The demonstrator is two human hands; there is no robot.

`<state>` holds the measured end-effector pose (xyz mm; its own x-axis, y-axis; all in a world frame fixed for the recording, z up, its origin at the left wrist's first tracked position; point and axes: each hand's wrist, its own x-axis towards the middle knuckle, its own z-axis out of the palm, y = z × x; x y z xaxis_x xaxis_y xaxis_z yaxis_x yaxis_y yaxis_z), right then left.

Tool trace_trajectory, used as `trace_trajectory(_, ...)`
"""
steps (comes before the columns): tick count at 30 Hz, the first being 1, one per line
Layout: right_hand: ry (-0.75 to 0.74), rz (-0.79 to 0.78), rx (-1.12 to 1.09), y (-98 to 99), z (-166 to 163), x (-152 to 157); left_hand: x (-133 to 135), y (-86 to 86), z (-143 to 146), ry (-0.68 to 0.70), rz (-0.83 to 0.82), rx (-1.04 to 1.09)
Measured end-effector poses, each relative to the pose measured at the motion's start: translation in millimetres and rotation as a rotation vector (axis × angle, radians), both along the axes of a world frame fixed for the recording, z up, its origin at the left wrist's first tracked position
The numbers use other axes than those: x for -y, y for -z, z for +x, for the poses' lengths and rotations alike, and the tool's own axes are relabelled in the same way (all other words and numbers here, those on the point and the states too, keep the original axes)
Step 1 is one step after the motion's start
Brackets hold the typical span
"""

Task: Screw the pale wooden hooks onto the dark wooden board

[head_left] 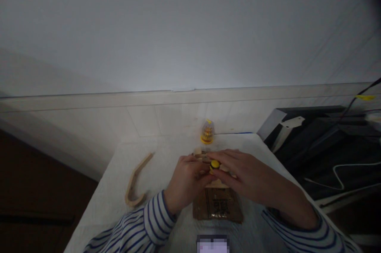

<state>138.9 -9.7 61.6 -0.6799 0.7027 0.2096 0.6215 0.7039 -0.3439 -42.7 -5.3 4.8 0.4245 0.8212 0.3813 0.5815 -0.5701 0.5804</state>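
Observation:
My right hand (238, 169) closes its thumb and fingers around a small screwdriver (214, 164) with a round yellow top. Its shaft and tip are hidden below my fingers. Close against it, my left hand (187, 179) has its fingers bent over pale wooden parts (217, 184), which show between and beyond both hands. How these parts fit together is mostly covered. Under them lies a flattened piece of brown cardboard (218, 205) with dark print and shiny tape. A curved, hook-shaped wooden piece (131, 183) lies on the table to the left.
A clear conical case (207, 132) with a yellow base and yellow bits stands at the back of the white-covered table (110, 205), near the wall. A phone-like device (213, 244) is at the front edge. Dark panels (321, 138) and a white cable (337, 181) are on the right.

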Motion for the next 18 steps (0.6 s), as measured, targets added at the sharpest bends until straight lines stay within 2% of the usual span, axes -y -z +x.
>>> trace_trajectory(6,-0.051,0.011,-0.026,-3.8,-1,1,-1,-2.2,-2,0.052,-0.002,-0.02)
trace_trajectory(18,0.051,0.004,0.023,-4.0,-3,5,-1,-13.6,-4,0.205,-0.04,-0.03)
